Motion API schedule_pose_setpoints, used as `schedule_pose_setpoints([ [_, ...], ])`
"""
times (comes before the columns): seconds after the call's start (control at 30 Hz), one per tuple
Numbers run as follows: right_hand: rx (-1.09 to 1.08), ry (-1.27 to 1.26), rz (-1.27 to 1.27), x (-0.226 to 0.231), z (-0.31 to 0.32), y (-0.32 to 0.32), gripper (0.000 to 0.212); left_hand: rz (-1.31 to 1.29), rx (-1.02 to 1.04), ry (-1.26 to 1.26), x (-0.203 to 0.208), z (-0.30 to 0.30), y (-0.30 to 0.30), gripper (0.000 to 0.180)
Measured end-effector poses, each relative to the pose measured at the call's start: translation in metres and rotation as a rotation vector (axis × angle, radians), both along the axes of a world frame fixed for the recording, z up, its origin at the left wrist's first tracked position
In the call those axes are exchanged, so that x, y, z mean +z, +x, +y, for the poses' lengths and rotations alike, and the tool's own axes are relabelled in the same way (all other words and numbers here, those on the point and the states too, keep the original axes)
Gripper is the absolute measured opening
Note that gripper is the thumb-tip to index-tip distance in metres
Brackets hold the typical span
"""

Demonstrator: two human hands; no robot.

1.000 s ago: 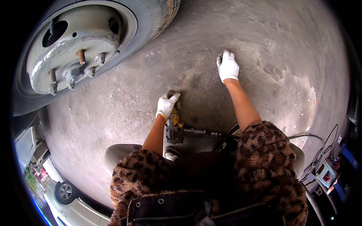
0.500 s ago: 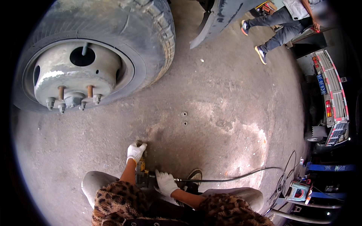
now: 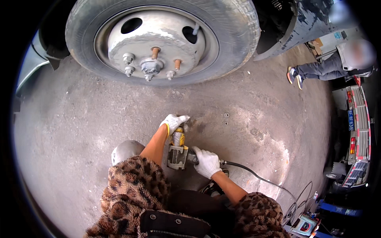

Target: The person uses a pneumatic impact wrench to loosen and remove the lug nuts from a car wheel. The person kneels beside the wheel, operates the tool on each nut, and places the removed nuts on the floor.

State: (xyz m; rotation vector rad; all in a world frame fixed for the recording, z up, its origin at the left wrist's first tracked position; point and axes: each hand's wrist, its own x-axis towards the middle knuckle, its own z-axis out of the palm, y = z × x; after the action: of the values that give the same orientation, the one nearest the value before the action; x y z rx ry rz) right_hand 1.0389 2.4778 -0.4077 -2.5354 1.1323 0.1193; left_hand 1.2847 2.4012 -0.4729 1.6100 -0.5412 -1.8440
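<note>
My right hand, in a white knit glove, is closed round the handle of an air impact wrench with a grey body and a yellow front section. A black air hose runs from the handle to the right. At the wrench's front end is my gloved left hand, its fingers curled over the tip, which they partly hide. Ahead stands a truck wheel: a grey steel rim in a black tyre. Two rusty studs are bare; several others carry nuts.
Two loose nuts lie on the concrete floor to the right of my left hand. The hose is coiled near a teal machine at lower right. A person is at far right, above a parked truck's rear.
My view has turned left, so the wheel now sits more centrally. Both hands and the impact wrench have moved forward, away from my body. The person at far right has changed leg position.
</note>
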Motion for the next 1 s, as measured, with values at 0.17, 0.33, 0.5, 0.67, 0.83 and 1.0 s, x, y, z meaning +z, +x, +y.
schedule_pose_setpoints([
  [0.17,-0.024,-0.041,-0.119,0.066,-0.035,0.043,0.071,0.513,0.234,-0.236,0.098,-0.001,0.051,0.036],
  [0.33,0.009,-0.049,-0.216,0.105,-0.063,0.077,0.068,1.029,0.376,-0.321,0.123,-0.006,0.08,0.036],
  [0.5,-0.019,0.036,-0.06,0.118,-0.078,0.087,0.071,0.931,0.4,-0.35,0.126,-0.024,0.078,0.029],
  [0.67,0.037,-0.012,-0.046,0.116,-0.08,0.086,0.073,0.661,0.431,-0.423,0.123,-0.028,0.08,0.025],
  [0.83,0.054,-0.067,-0.07,0.12,-0.082,0.094,0.072,0.284,0.46,-0.372,0.143,-0.032,0.085,0.019],
  [1.0,0.112,-0.186,0.065,0.13,-0.085,0.096,0.069,0.288,0.413,-0.356,0.135,-0.035,0.081,0.025],
])
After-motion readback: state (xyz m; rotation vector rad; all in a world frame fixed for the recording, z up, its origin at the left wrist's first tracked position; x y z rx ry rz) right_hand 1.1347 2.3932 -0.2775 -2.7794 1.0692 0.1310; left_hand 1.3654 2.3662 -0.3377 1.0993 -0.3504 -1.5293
